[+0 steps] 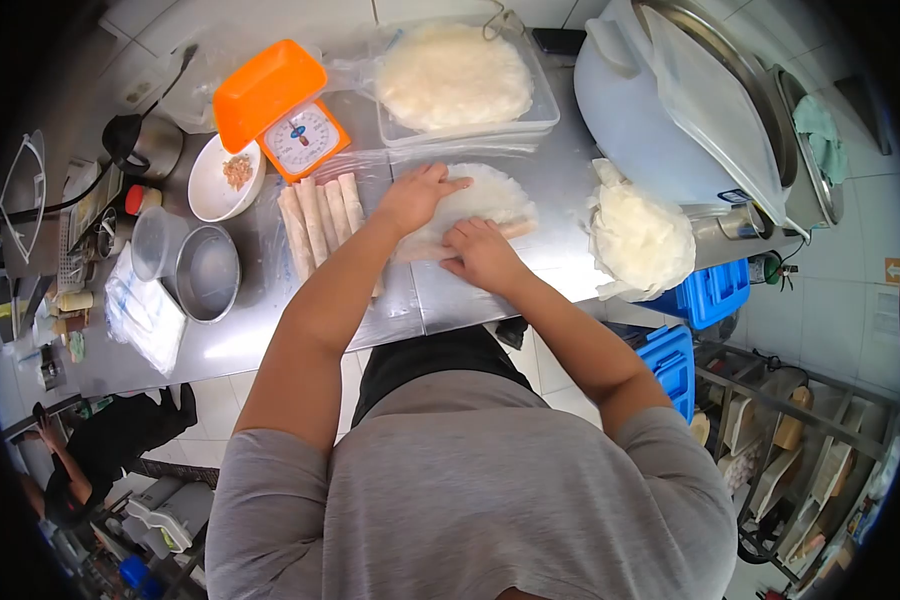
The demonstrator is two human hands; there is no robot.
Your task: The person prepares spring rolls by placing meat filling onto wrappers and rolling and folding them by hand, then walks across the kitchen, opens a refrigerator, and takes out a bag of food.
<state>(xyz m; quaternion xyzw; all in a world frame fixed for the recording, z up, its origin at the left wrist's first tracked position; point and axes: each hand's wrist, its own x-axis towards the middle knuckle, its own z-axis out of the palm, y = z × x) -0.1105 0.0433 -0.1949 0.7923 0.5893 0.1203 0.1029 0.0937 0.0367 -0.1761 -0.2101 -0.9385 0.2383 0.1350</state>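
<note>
A thin round translucent wrapper (pixel 485 190) lies flat on the metal table, with a pale strip of filling (pixel 519 229) along its near side. My left hand (pixel 415 198) rests on the wrapper's left part, one finger stretched to the right. Over the near edge curls my right hand (pixel 483 255), its fingers above and thumb below, pinching the wrapper by the strip; the exact grip is partly hidden. Several finished rolls (pixel 320 215) lie side by side on clear plastic, left of my left forearm.
Behind the wrapper is a clear tub (pixel 470 135) with a pale mass. An orange scale (pixel 303 138) and white bowl (pixel 226 180) stand left. Stacked wrappers (pixel 642 235) lie right, near a large bluish-white container (pixel 660 120). Another person (pixel 120 440) is at lower left.
</note>
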